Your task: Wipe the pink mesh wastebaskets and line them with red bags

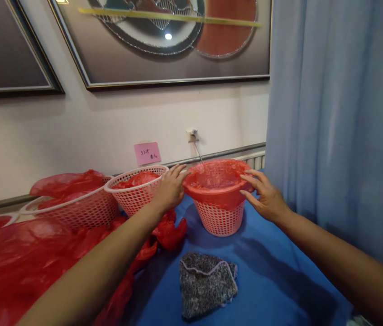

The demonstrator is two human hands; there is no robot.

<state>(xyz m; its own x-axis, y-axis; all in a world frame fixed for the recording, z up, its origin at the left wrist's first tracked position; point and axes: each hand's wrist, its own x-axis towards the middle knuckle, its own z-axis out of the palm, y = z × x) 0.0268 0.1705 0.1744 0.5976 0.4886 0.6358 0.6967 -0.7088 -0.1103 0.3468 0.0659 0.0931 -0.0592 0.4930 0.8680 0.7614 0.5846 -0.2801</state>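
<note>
A pink-white perforated plastic basket [219, 219] stands upright on the blue cloth, lined with a red plastic bag [218, 195]. The bag's edge is folded down over the rim and covers the basket's upper wall. At the left of the rim is my left hand [174, 188], fingers stretched out and their tips against the bag. My right hand [262, 194] is at the right side of the rim, with thumb and fingers spread and the tips touching the bag. Nearer to me, a folded grey speckled cloth [205, 285] with a pale edging lies below the basket.
Left of my left hand stand a second basket [133, 197] and a wider basket [91, 210], both with red bags. A heap of red plastic bags [42, 258] spreads across the left. Behind are a pink note [147, 153], a wall socket [192, 135] and a blue curtain [327, 113].
</note>
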